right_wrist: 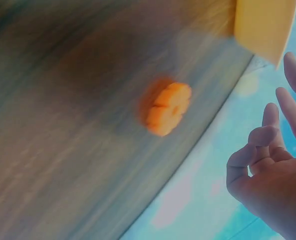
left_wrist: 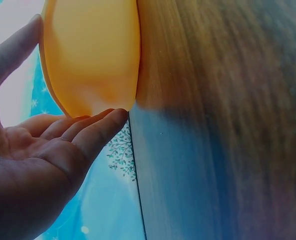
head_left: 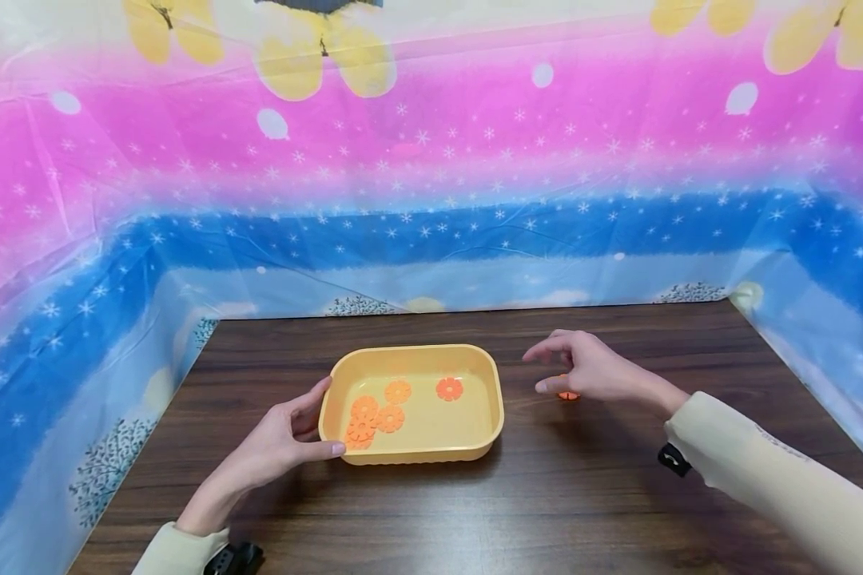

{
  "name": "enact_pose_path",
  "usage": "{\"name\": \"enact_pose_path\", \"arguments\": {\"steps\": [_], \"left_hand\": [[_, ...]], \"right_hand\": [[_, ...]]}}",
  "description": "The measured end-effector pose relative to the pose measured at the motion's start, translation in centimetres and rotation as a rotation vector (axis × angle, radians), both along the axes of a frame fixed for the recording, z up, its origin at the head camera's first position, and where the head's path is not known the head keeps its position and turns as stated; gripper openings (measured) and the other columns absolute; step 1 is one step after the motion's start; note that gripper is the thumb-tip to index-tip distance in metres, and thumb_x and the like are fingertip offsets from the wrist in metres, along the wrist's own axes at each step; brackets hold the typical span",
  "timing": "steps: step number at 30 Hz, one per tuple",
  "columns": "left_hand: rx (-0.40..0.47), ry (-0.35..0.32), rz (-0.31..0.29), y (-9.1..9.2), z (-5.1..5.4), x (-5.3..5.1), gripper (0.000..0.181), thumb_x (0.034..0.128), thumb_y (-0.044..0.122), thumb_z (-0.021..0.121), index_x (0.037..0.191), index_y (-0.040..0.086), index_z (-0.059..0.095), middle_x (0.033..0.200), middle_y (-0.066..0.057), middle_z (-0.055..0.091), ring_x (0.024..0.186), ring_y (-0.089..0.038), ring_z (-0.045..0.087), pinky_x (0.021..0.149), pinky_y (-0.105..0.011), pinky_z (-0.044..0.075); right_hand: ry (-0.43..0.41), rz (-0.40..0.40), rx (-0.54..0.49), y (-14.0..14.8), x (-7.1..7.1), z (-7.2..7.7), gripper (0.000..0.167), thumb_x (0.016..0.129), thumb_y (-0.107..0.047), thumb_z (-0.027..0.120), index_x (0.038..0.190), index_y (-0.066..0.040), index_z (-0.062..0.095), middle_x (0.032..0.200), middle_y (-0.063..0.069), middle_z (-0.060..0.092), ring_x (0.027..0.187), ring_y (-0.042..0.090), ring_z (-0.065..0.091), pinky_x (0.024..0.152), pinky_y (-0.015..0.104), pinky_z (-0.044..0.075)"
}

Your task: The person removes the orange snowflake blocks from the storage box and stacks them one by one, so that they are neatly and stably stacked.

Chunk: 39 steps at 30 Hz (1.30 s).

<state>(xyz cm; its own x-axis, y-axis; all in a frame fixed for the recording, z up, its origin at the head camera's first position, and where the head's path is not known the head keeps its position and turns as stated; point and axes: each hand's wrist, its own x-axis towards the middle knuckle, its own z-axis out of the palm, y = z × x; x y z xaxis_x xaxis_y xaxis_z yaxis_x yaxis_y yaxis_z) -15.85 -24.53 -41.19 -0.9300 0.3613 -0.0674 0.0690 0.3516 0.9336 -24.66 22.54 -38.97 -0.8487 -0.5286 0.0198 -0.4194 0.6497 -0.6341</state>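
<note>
A yellow plastic tray (head_left: pixel 424 457) with rounded corners stands on the table, and several orange flower-shaped pieces (head_left: pixel 391 418) lie on its floor, mostly at the left. My left hand (head_left: pixel 276 439) holds the tray's left end, the thumb at the near corner and the fingers along the end wall. Close up, the left wrist view shows fingertips against the tray (left_wrist: pixel 93 55). To the right of the tray, my right hand (head_left: pixel 593 367) hovers with loosely bent fingers and nothing in them. Partly hidden beneath it is another orange flower piece (head_left: pixel 568 395), lying on the tabletop apart from the hand.
The dark wood-grain table (head_left: pixel 431 519) ends at the back against a printed cloth (head_left: pixel 431 231) that also hangs along both sides. Each wrist wears a black device, such as the one on the right wrist (head_left: pixel 674 460).
</note>
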Motion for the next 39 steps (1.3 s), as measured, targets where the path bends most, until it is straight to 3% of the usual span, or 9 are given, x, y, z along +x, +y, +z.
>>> {"name": "enact_pose_path", "arguments": {"steps": [4,9,17,25,32,39], "left_hand": [[-0.001,-0.003,-0.002,0.0,0.0,0.0,0.101,0.0872,0.013,0.086,0.166,0.004,0.022,0.167,-0.024,0.029,0.147,-0.041,0.040,0.103,-0.038,0.054],[0.004,-0.002,-0.002,0.0,0.1,0.0,0.101,0.0875,0.013,0.086,0.166,0.004,0.022,0.167,-0.024,0.029,0.147,-0.041,0.040,0.103,-0.037,0.054],[0.000,-0.005,0.000,0.0,0.1,0.0,0.102,0.0871,0.014,0.086,0.166,0.004,0.022,0.166,-0.025,0.030,0.146,-0.041,0.042,0.103,-0.037,0.054],[0.000,-0.001,-0.001,0.1,0.0,0.0,0.102,0.0874,0.012,0.086,0.166,0.002,0.021,0.165,-0.026,0.031,0.145,-0.042,0.043,0.102,-0.037,0.055],[0.001,-0.011,0.005,0.1,0.0,0.0,0.102,0.0872,0.011,0.086,0.166,0.003,0.021,0.166,-0.025,0.029,0.146,-0.041,0.041,0.102,-0.037,0.055],[-0.007,-0.006,0.006,0.0,0.0,0.0,0.102,0.0873,0.012,0.086,0.166,0.003,0.022,0.166,-0.024,0.029,0.147,-0.041,0.040,0.103,-0.037,0.055]], "right_hand": [[0.013,0.024,0.008,-1.6,0.0,0.8,0.040,0.087,-0.022,0.087,0.125,-0.022,0.075,0.109,-0.003,0.064,0.076,0.023,0.047,0.064,0.032,0.041],[0.035,0.081,-0.002,-3.4,-0.3,1.7,0.042,0.087,-0.022,0.087,0.126,-0.018,0.075,0.110,0.003,0.066,0.084,0.027,0.050,0.069,0.034,0.043],[0.037,0.170,0.009,-6.8,-0.7,2.2,0.046,0.085,-0.023,0.089,0.129,-0.018,0.075,0.108,0.003,0.064,0.072,0.021,0.049,0.062,0.032,0.042],[0.031,0.244,0.044,-9.8,-0.9,2.2,0.042,0.086,-0.020,0.088,0.126,-0.021,0.076,0.101,-0.003,0.060,0.079,0.025,0.050,0.068,0.032,0.042],[0.015,0.309,0.050,-11.9,-1.1,1.7,0.044,0.084,-0.016,0.088,0.126,-0.014,0.075,0.106,0.011,0.064,0.085,0.030,0.052,0.071,0.031,0.041],[0.008,0.320,0.085,-13.2,-1.6,0.8,0.045,0.083,-0.013,0.089,0.125,-0.006,0.076,0.094,0.017,0.058,0.081,0.020,0.046,0.069,0.028,0.038]]}}
